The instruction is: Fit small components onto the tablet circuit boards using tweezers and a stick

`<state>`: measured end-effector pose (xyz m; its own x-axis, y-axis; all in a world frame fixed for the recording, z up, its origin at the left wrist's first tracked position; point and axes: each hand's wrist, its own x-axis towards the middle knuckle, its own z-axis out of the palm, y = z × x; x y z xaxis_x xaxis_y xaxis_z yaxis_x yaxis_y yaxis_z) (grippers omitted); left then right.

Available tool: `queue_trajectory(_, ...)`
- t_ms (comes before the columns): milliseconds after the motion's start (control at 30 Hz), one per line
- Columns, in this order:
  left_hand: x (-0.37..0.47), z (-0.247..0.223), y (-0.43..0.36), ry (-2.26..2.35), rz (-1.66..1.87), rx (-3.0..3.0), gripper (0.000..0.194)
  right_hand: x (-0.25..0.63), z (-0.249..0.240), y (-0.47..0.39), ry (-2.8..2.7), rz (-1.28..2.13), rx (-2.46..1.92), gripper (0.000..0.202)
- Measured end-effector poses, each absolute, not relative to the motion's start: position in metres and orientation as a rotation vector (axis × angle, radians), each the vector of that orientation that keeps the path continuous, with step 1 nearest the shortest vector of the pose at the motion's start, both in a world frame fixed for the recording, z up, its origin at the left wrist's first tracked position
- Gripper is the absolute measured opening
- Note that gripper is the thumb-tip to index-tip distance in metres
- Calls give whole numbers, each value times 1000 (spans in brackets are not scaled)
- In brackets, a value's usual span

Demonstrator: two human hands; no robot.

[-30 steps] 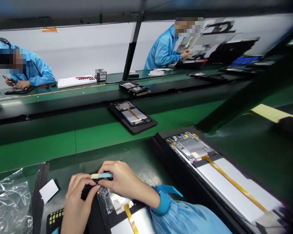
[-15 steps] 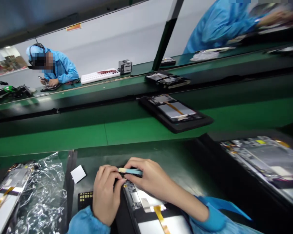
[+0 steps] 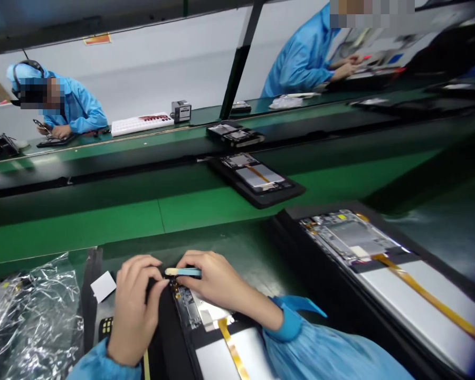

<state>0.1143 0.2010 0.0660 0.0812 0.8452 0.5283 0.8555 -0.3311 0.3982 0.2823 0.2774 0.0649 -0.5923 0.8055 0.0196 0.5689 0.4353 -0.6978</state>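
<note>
Hands | right hand (image 3: 217, 282) pinches blue tool (image 3: 183, 272) at open tablet (image 3: 206, 327) lower centre | left hand (image 3: 132, 309) curled, steadying tablet edge | risk: tool slip could scratch circuit board (image 3: 186, 306)

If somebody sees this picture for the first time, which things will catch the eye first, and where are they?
At bottom centre, the left hand and right hand meet at the top edge of an opened tablet, the right one holding a blue tool. A larger open tablet with an orange ribbon lies at lower right, and another rides the green belt in the middle. Two blue-coated people work along the far side.
</note>
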Motion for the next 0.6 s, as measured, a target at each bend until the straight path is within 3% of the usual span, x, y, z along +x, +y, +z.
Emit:
queue_trajectory(167,45,124,190,-1822,-972,-2066,11,283,65,278,-2364,945,-1157,14)
queue_trajectory(267,-16,149,182,-2044,-815,-1813,27,283,62,278,-2376,950,-1139,13)
queue_trajectory(333,-51,154,181,-2302,-519,-1761,37,283,60,279,-2385,957,-1136,13)
queue_trajectory(600,-108,134,200,-2599,-20,-1831,17,282,56,282,-2405,961,-1096,13)
